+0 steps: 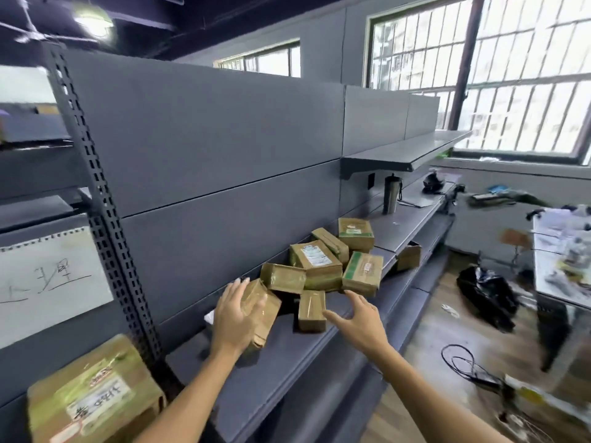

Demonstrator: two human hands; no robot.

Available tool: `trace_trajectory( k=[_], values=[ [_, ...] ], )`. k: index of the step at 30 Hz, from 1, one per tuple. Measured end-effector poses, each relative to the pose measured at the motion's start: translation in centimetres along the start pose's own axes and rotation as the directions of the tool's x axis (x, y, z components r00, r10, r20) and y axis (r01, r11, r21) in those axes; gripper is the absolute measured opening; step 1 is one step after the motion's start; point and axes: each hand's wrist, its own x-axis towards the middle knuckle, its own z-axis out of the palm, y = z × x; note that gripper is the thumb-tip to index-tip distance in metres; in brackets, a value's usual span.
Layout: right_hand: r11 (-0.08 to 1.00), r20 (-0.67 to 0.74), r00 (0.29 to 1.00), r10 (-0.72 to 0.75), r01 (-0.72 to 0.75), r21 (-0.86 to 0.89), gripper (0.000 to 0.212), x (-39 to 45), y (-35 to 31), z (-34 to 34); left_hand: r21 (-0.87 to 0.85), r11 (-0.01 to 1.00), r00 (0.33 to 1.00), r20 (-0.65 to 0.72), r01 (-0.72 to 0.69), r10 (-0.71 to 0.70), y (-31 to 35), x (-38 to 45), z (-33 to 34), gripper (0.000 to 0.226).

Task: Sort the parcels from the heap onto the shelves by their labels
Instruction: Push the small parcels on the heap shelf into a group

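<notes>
A large taped parcel (92, 398) with a handwritten white label sits nearest, on the lower left shelf section beside the perforated upright (102, 212); its writing is too blurred to read. Above it a white paper sign (48, 279) with handwritten characters hangs on the shelf back.

The left hand (235, 318) lies over a brown parcel (263, 318) at the near end of the heap, fingers spread across its top and thumb along its side, grasping it. That parcel stands tilted on the grey shelf (287, 362), close to the back panel. The right hand (358, 316) hovers released just right of a small upright parcel (311, 310), fingers loosely extended toward it, thumb near its right face; whether it touches cannot be told.

Behind these, the heap runs along the shelf toward its far end: a flat parcel (283, 278) leaning against a larger box with a white label (318, 263), a green-striped parcel (363, 273) at the shelf's front edge, a narrow parcel (331, 243) behind, and a box with a green label (355, 233) farthest along. One more parcel (408, 256) sits on the lower shelf past the front edge.

Farther down the shelf a metal flask (390, 193) stands upright. A black bag (487, 295) and loose cables (463, 362) lie on the wooden floor.
</notes>
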Motion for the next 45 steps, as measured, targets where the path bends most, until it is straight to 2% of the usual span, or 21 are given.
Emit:
trace_trajectory(
  k=[2,5,8,12,15,19,23,24,28,30,32,36,38,41,43,45],
  values=[
    [0.999,-0.014,1.0,0.026,-0.025,0.033,0.105,1.7,3.1,-2.0,-0.002,1.0,1.0,0.002,0.01,-0.01,1.3,0.8,3.6,0.086],
    [0.998,-0.034,0.999,0.02,-0.018,0.052,0.099,4.3,7.3,-5.0,0.025,0.998,0.997,0.046,0.053,-0.054,3.2,2.1,8.4,0.063],
    [0.998,-0.031,0.999,0.015,-0.014,0.061,0.104,6.6,10.0,-7.6,0.024,0.996,0.996,0.03,0.081,-0.082,5.1,3.5,12.4,0.054],
    [0.997,0.01,1.0,0.011,-0.012,0.076,0.083,9.6,12.2,-9.2,-0.011,0.991,0.99,0.051,0.131,-0.13,6.8,5.0,16.5,0.06],
    [0.994,0.05,0.998,0.022,-0.027,0.102,0.081,12.1,13.4,-8.8,-0.005,0.986,0.983,0.069,0.169,-0.168,7.1,6.5,18.5,0.071],
    [0.988,0.098,0.995,0.024,-0.038,0.146,0.081,16.0,13.8,-7.4,0.002,0.983,0.981,0.064,0.181,-0.181,6.4,10.0,20.2,0.074],
    [0.976,0.171,0.984,0.043,-0.078,0.202,0.08,20.3,13.2,-5.7,-0.058,0.979,0.981,0.013,0.196,-0.196,4.7,14.3,21.8,0.054],
    [0.973,0.197,0.979,0.053,-0.095,0.21,0.079,21.3,12.9,-5.2,-0.068,0.975,0.978,0.007,0.211,-0.211,4.3,15.3,22.2,0.054],
    [0.967,0.265,0.963,0.058,-0.121,0.226,0.074,25.3,11.2,-3.1,-0.07,0.97,0.972,0.005,0.233,-0.233,3.0,18.9,23.1,0.081],
    [0.963,0.275,0.96,0.058,-0.126,0.237,0.073,27.3,10.9,-1.8,-0.097,0.961,0.966,0.018,0.26,-0.26,2.3,20.5,23.6,0.077],
    [0.949,0.31,0.948,0.075,-0.164,0.27,0.07,29.1,10.5,-0.7,-0.143,0.937,0.948,0.042,0.319,-0.317,1.2,22.1,24.1,0.073],
    [0.786,0.442,0.877,0.191,-0.406,0.466,0.047,32.0,9.2,1.0,-0.322,0.814,0.872,0.094,0.483,-0.48,-0.1,26.2,25.5,0.1],
    [0.749,0.488,0.85,0.197,-0.452,0.485,0.031,33.7,9.4,1.9,-0.307,0.786,0.837,0.075,0.536,-0.542,-1.0,28.2,26.8,0.093],
    [0.787,0.52,0.832,0.194,-0.449,0.424,0.026,35.8,10.5,3.8,-0.139,0.77,0.782,0.07,0.622,-0.619,-2.4,29.9,28.2,0.097],
    [0.848,0.543,0.822,0.173,-0.405,0.343,0.023,36.4,10.8,4.4,-0.072,0.757,0.76,0.065,0.65,-0.646,-2.9,30.7,29.0,0.077],
    [0.909,0.564,0.815,0.128,-0.325,0.262,0.029,37.0,11.6,5.5,-0.015,0.755,0.754,0.049,0.656,-0.654,-3.2,31.4,29.8,0.067]
  ],
)
